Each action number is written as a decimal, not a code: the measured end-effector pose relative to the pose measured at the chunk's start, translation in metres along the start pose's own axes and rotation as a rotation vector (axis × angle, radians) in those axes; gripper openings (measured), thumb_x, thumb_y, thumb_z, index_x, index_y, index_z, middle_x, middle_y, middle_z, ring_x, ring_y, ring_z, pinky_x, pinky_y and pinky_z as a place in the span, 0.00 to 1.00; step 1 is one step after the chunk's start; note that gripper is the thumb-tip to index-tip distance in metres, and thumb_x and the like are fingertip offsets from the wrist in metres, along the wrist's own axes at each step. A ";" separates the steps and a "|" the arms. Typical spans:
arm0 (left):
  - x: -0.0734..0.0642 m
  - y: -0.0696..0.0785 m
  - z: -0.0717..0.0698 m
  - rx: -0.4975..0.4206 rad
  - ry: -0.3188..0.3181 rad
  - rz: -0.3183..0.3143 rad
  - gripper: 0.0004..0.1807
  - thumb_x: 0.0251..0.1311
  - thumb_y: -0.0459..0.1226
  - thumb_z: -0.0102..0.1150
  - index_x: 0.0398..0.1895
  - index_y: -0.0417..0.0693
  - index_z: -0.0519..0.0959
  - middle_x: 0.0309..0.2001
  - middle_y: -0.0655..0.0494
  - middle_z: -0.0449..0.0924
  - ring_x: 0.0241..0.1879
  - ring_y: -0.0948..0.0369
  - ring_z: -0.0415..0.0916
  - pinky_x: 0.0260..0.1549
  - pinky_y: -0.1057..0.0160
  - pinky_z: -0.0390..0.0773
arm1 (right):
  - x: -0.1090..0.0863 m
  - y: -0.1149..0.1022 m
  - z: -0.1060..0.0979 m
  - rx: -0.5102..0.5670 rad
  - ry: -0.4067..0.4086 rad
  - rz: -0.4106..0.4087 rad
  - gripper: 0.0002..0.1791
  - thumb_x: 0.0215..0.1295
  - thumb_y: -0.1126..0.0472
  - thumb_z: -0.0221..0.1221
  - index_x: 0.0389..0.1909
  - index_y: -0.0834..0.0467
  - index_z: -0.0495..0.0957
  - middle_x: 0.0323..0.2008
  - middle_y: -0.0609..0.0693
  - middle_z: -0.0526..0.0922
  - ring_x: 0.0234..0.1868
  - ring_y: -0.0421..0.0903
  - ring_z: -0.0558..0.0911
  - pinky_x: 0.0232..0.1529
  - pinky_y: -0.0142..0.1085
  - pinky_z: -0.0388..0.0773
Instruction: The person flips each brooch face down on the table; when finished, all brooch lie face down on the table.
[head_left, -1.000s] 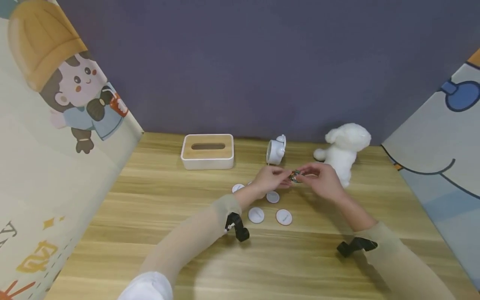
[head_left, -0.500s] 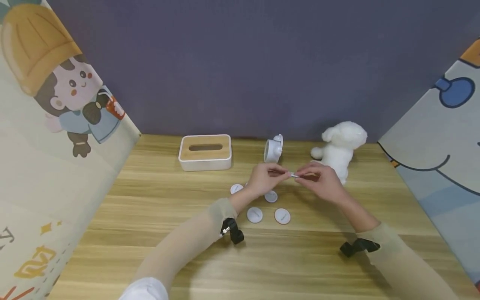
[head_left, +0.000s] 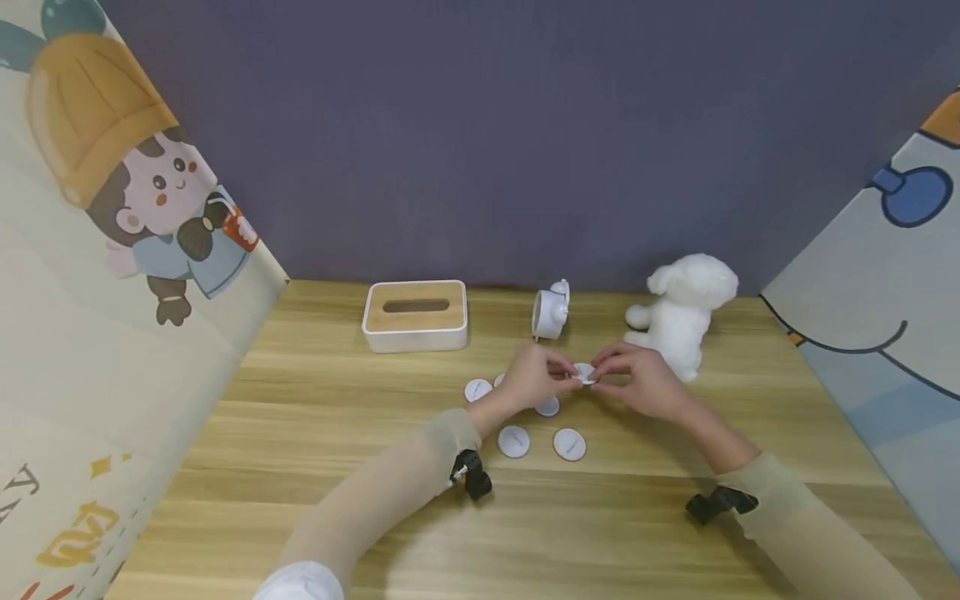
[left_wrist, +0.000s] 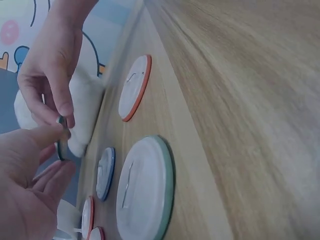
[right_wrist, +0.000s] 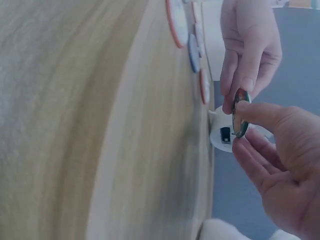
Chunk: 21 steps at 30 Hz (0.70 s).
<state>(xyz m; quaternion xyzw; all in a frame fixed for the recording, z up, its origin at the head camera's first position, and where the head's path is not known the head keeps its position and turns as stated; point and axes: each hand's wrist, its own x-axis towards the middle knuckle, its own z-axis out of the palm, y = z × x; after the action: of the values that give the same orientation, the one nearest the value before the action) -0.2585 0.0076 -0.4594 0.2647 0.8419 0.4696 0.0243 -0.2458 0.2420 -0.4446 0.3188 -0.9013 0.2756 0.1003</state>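
Note:
My left hand (head_left: 531, 377) and right hand (head_left: 643, 379) pinch one round pin badge (head_left: 584, 373) between them, above the table. Its white back faces up in the head view. From the right wrist view the badge (right_wrist: 241, 114) shows a dark green edge and a colourful printed face. Thumbs and fingertips of both hands grip its opposite edges. Below and left of the hands, several more badges lie white back up with their pins showing. Among them are a green-rimmed badge (left_wrist: 144, 190), an orange-rimmed badge (left_wrist: 134, 89) and a blue-rimmed badge (left_wrist: 105, 173).
At the back of the wooden table (head_left: 315, 467) stand a tissue box (head_left: 416, 317) with a wooden lid, a small white alarm clock (head_left: 550, 313) and a white plush dog (head_left: 686, 312). A dark wall (head_left: 480, 142) rises behind, with cartoon-printed panels at both sides.
The held badge has turned over: its colourful face showed a second ago, then its edge, and now its white back faces up. Both hands keep hold of it.

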 end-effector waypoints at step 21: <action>0.006 0.006 0.019 0.516 -0.108 0.107 0.05 0.69 0.40 0.70 0.39 0.54 0.94 0.41 0.63 0.94 0.45 0.68 0.89 0.48 0.73 0.84 | -0.004 0.008 0.012 -0.136 -0.094 -0.092 0.10 0.52 0.67 0.79 0.29 0.49 0.91 0.37 0.45 0.89 0.41 0.46 0.88 0.44 0.43 0.87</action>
<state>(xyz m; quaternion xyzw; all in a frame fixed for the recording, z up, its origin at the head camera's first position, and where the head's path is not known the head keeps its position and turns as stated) -0.2553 0.0279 -0.4637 0.3311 0.9160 0.2254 -0.0242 -0.2477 0.2430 -0.4593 0.3651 -0.9060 0.1934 0.0921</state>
